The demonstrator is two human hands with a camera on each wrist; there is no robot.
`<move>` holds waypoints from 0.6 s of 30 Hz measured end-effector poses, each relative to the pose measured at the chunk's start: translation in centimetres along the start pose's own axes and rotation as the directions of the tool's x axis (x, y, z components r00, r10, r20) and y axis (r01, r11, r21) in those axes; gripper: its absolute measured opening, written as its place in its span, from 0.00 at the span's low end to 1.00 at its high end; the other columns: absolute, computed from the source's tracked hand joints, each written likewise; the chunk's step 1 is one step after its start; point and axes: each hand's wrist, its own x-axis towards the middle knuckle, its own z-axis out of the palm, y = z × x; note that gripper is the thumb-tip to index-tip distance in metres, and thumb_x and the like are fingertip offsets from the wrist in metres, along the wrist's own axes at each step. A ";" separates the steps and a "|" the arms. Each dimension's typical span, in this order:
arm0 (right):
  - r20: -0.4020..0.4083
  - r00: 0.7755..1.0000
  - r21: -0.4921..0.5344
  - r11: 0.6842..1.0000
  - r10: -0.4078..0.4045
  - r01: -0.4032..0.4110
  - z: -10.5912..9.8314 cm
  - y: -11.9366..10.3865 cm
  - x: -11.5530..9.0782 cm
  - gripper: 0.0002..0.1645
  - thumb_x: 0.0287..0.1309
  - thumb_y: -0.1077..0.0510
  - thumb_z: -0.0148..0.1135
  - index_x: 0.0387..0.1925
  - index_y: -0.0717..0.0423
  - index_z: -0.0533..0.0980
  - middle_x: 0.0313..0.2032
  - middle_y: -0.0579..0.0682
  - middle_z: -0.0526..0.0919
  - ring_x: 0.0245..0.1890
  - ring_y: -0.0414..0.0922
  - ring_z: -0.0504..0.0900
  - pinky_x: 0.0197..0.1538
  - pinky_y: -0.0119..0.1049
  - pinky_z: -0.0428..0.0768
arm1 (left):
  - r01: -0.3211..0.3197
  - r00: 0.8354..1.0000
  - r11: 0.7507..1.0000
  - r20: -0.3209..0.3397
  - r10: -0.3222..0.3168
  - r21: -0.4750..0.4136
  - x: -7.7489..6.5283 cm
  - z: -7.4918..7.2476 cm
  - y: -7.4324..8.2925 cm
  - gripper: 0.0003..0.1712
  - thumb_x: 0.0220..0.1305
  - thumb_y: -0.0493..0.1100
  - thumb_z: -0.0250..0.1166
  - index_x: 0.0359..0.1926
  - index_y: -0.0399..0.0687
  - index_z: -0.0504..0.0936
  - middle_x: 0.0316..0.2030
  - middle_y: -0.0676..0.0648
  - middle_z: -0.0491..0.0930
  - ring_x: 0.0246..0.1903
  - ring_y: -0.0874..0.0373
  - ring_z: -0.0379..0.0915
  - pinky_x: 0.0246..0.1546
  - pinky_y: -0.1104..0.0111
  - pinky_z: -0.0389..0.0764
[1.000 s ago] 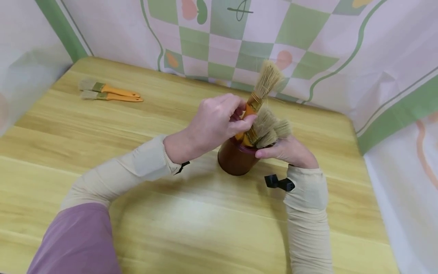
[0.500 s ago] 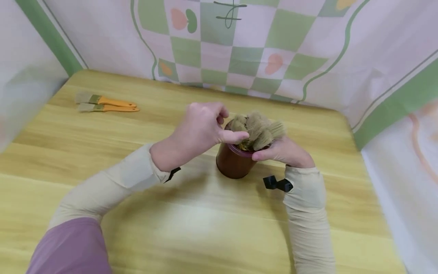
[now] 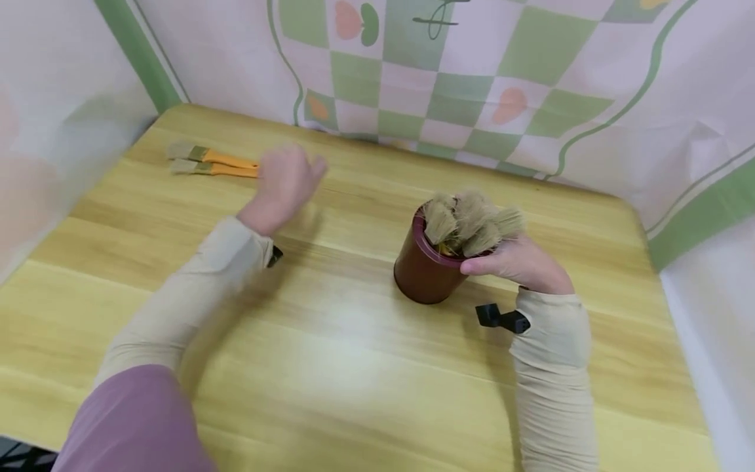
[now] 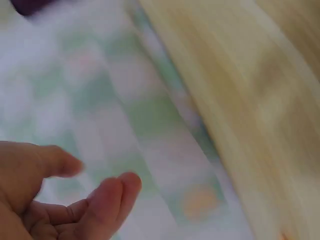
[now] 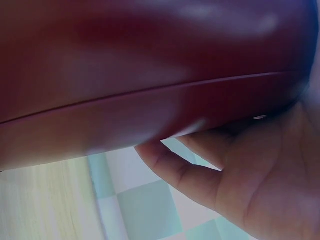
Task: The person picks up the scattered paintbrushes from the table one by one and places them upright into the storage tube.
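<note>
A dark reddish-brown cup stands upright on the table, and several paintbrushes rise from it, bristles up. My right hand grips the cup's right side, thumb at the rim. Close up in the right wrist view, the glossy cup wall hides part of that hand. My left hand, blurred, is by the handle ends of two orange-handled paintbrushes lying side by side at the far left. In the left wrist view its thumb and fingers are apart, holding nothing.
The wooden table meets a checkered green and white curtain along its back edge. Similar cloth hangs at both sides. A black camera mount sticks out from the right wrist.
A paintbrush that the left hand held upright went down into the cup and was let go. The left hand then moved left toward the two lying brushes. The right hand stays on the cup.
</note>
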 end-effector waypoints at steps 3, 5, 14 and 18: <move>-0.012 1.000 -0.011 1.000 -0.010 0.009 0.0 -0.1 -0.1 0.49 0.46 0.69 0.70 0.70 0.56 0.59 0.64 0.44 0.69 0.64 0.34 0.65 0.63 0.19 0.64 | 0.165 0.985 0.973 0.022 -0.170 0.159 2.1 0.1 -4.0 0.24 0.67 0.44 0.47 0.12 0.49 0.62 0.15 0.49 0.63 0.18 0.55 0.62 0.16 0.66 0.61; -0.014 1.000 -0.010 1.000 -0.018 0.017 0.3 0.0 0.0 0.49 0.46 0.69 0.70 0.70 0.56 0.59 0.64 0.45 0.68 0.64 0.34 0.65 0.63 0.19 0.63 | 0.267 0.958 0.943 0.049 -0.281 0.199 3.0 -0.1 -6.8 0.18 0.64 0.41 0.45 0.16 0.46 0.65 0.22 0.42 0.71 0.24 0.51 0.68 0.18 0.63 0.65; 0.005 0.999 -0.044 0.998 -0.053 0.053 1.7 0.8 1.4 0.53 0.42 0.65 0.74 0.69 0.60 0.58 0.65 0.50 0.68 0.63 0.32 0.66 0.65 0.20 0.62 | 0.405 0.840 0.835 0.208 -0.501 0.372 2.5 -0.1 -17.3 0.25 0.67 0.40 0.40 0.46 0.19 0.73 0.45 0.24 0.75 0.42 0.39 0.75 0.30 0.60 0.80; 0.002 0.998 -0.028 0.997 -0.067 0.067 1.5 0.7 1.6 0.53 0.40 0.67 0.75 0.69 0.60 0.59 0.63 0.47 0.70 0.63 0.33 0.67 0.65 0.21 0.62 | 0.437 0.837 0.845 0.205 -0.508 0.309 2.6 0.4 -18.6 0.29 0.68 0.41 0.38 0.51 0.14 0.69 0.49 0.20 0.72 0.50 0.34 0.73 0.43 0.53 0.82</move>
